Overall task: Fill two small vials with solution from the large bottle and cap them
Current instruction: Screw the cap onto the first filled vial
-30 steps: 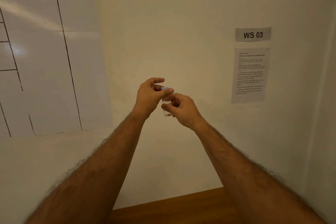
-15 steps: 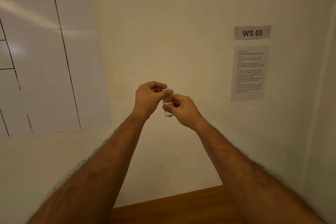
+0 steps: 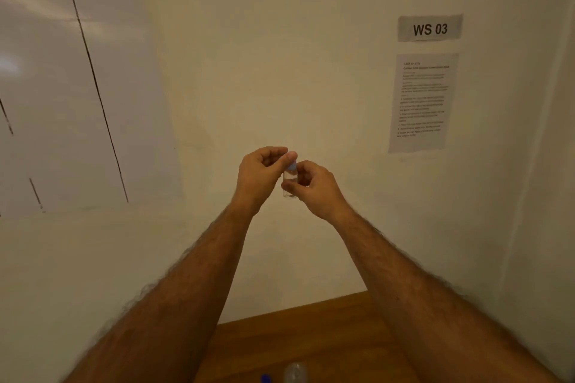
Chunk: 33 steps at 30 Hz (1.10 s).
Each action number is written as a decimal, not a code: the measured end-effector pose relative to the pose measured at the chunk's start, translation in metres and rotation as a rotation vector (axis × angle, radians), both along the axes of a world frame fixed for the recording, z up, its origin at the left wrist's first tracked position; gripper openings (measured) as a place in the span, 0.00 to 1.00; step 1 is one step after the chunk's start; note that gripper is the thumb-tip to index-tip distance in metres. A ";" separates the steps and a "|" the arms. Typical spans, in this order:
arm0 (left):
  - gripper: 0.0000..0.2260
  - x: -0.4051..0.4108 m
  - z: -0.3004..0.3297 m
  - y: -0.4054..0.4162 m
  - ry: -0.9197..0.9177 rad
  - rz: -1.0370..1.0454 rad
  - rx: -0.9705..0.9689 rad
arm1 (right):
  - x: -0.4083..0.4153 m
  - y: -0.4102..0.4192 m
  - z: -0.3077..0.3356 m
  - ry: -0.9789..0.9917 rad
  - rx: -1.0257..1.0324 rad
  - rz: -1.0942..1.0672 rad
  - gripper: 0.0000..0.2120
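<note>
The right hand (image 3: 314,188) holds a small clear vial (image 3: 289,185) upright in the air, thumb and fingers curled round its body, while the left hand (image 3: 259,176) sits just above it, fingertips pinching the pale blue cap (image 3: 292,166) on the vial's mouth. Liquid seems to lie inside the glass, so the filling of this vial looks done and the capping looks under way; whether the cap is fully tight cannot be told. Far below the hands, at the near edge of the brown wooden table (image 3: 311,329), a rounded clear object (image 3: 295,371) and a dark blue bit (image 3: 265,378) just left of it peek in, too cropped to name, so the state of the second vial cannot be judged. The vial is a smooth, transparent cylinder, likely slippery; the cap is opaque and looks like plastic
</note>
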<state>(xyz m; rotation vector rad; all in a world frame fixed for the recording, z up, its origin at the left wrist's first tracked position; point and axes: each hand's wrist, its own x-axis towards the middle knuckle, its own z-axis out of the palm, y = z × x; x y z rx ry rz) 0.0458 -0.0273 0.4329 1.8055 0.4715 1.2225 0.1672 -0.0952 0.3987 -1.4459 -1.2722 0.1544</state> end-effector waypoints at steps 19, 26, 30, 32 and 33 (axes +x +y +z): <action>0.15 0.022 -0.256 -0.063 0.347 -0.059 -0.424 | 0.022 -0.063 -0.232 0.112 -0.439 -0.163 0.16; 0.14 0.032 -0.326 -0.085 0.498 0.071 -0.419 | 0.020 -0.089 -0.306 0.145 -0.579 -0.107 0.16; 0.13 0.038 -0.361 -0.087 0.596 0.107 -0.411 | 0.027 -0.100 -0.336 0.154 -0.643 -0.014 0.17; 0.11 0.040 -0.378 -0.089 0.646 0.095 -0.401 | 0.034 -0.105 -0.351 0.146 -0.665 0.015 0.17; 0.11 0.041 -0.385 -0.090 0.654 0.078 -0.409 | 0.037 -0.107 -0.359 0.141 -0.682 0.018 0.17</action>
